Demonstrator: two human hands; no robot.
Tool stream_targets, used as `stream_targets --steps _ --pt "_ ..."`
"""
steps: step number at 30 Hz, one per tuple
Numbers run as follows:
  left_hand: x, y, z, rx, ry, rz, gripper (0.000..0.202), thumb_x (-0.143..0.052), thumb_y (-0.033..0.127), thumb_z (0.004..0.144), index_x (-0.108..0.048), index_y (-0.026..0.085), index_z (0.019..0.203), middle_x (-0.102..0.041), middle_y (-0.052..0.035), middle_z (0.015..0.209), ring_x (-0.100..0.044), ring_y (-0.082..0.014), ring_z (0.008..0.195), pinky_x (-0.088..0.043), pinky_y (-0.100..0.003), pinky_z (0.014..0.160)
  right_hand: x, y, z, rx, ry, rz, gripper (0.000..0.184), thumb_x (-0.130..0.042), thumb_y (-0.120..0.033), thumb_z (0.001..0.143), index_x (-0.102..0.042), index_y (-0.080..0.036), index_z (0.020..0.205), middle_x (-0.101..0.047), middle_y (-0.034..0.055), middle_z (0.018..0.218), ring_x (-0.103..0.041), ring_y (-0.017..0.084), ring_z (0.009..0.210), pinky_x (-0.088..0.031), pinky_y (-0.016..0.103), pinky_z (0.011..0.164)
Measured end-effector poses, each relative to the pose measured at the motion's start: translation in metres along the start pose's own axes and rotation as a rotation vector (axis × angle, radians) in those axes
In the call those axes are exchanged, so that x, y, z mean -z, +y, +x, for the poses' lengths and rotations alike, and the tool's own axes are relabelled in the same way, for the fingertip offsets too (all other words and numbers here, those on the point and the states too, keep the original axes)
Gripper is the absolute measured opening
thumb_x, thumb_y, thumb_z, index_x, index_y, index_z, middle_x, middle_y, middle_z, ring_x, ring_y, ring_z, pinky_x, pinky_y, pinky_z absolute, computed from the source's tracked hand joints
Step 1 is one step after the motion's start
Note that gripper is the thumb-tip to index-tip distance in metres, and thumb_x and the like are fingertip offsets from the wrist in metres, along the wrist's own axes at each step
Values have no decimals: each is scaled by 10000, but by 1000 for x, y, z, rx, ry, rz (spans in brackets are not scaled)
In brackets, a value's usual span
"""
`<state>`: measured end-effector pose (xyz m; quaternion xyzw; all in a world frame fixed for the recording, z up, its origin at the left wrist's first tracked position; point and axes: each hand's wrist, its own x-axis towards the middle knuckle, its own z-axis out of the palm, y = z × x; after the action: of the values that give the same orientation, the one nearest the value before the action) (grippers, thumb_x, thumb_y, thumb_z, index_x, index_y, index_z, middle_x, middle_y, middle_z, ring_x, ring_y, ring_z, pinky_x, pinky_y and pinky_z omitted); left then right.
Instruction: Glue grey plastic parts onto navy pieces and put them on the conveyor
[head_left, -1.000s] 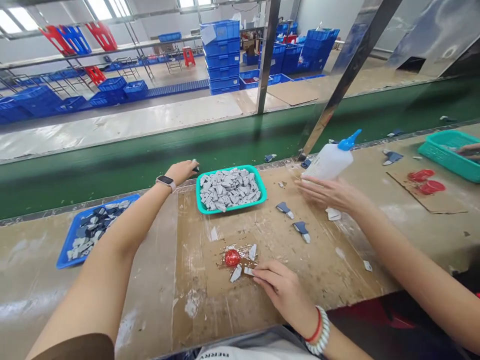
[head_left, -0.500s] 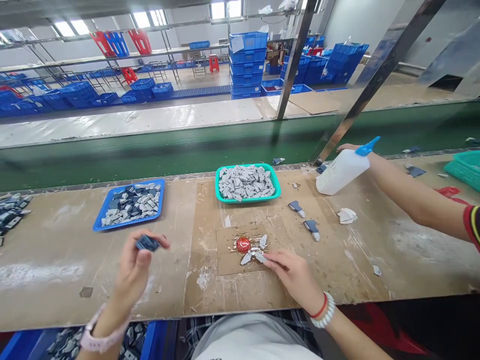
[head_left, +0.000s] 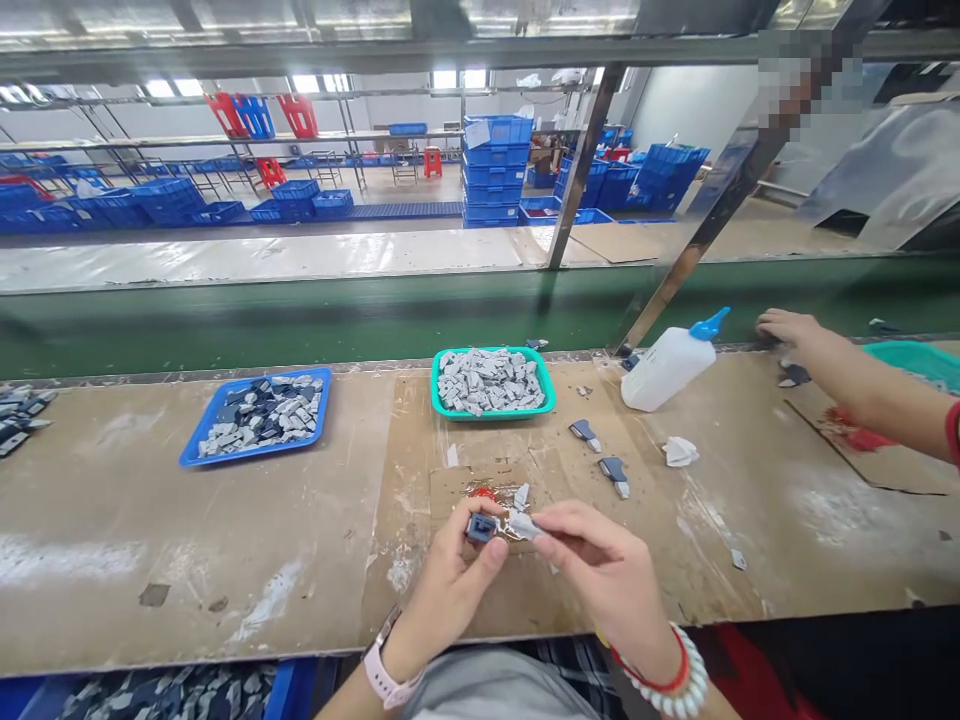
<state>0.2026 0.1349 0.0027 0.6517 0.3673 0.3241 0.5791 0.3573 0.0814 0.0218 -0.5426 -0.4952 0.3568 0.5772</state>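
Note:
My left hand (head_left: 454,570) is closed on a dark blue-grey plastic part (head_left: 481,527), its hollow end turned toward me. Close beside it, my right hand (head_left: 604,560) pinches a light grey plastic piece (head_left: 523,524) between thumb and fingers. The two parts are near each other; whether they touch I cannot tell. Under them lies a cardboard square (head_left: 450,485) wet with a glossy liquid. On it are another light grey piece (head_left: 521,496) and a red round thing (head_left: 484,494), mostly hidden behind my left hand.
A green tray (head_left: 550,398) of grey pieces and a blue tray (head_left: 196,452) of mixed parts stand behind. Joined parts (head_left: 615,475) lie right, near a white bottle (head_left: 667,370) and crumpled tissue (head_left: 680,452). Another person's hand (head_left: 795,330) reaches in at right.
My left hand has come right with the dark part to meet my right hand. My right hand has lifted a grey piece off the cardboard. The other person's hand has moved right, away from the bottle.

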Motion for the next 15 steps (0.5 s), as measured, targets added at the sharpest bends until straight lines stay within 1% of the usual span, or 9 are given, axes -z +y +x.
stream_targets --steps 1,3,6,9,11,13,14,15 --pt "0 2 0 -11 3 2 207 -486 367 793 -488 315 993 -515 -28 885 -474 -225 798 -363 -329 731 -2 -4 0 50 9 -58 111 -598 -249 756 -656 -224 848 -600 66 852 -575 181 757 -527 293 616" --pt "0 3 -1 -34 -10 -15 216 -490 345 782 -497 312 995 -522 -28 883 -478 -224 784 -370 -319 716 -5 -10 1 151 1 -152 126 -560 -214 779 -656 -231 859 -601 70 844 -575 184 759 -521 307 628" --pt "-3 6 0 -54 -28 -24 197 -446 335 799 -498 302 986 -527 -36 896 -478 -228 801 -371 -316 720 -12 -10 2 272 -57 -236 187 -501 -172 807 -652 -247 887 -602 61 833 -575 161 738 -517 277 614" --pt "-11 8 4 -20 54 32 134 -383 344 841 -499 291 881 -522 -31 827 -475 -217 772 -366 -314 704 -19 -6 -2 315 -124 -337 247 -429 -145 831 -650 -231 900 -595 74 828 -565 151 729 -508 259 606" --pt "-13 5 5 9 110 56 162 -357 351 852 -489 276 795 -499 -23 737 -460 -207 692 -361 -311 648 -21 -5 -5 322 -212 -391 273 -392 -151 842 -643 -214 929 -585 87 829 -557 154 731 -505 263 615" --pt "-5 -3 -1 37 137 60 195 -358 369 844 -482 264 736 -478 -17 672 -440 -203 626 -352 -310 595 -18 -5 -3 335 -354 -395 249 -417 -188 840 -636 -222 954 -579 80 844 -554 146 719 -507 258 621" --pt "5 -7 -7 54 177 65 206 -362 383 836 -484 263 722 -477 -15 654 -435 -203 606 -349 -309 572 -16 -5 2 340 -401 -391 223 -449 -208 831 -638 -231 946 -579 71 853 -554 141 714 -508 254 627" --pt "19 -12 -16 60 262 78 227 -363 402 828 -487 260 701 -478 -12 639 -434 -204 592 -347 -308 551 -13 -5 11 338 -408 -398 192 -481 -225 820 -643 -239 922 -582 59 856 -554 135 712 -506 250 636"
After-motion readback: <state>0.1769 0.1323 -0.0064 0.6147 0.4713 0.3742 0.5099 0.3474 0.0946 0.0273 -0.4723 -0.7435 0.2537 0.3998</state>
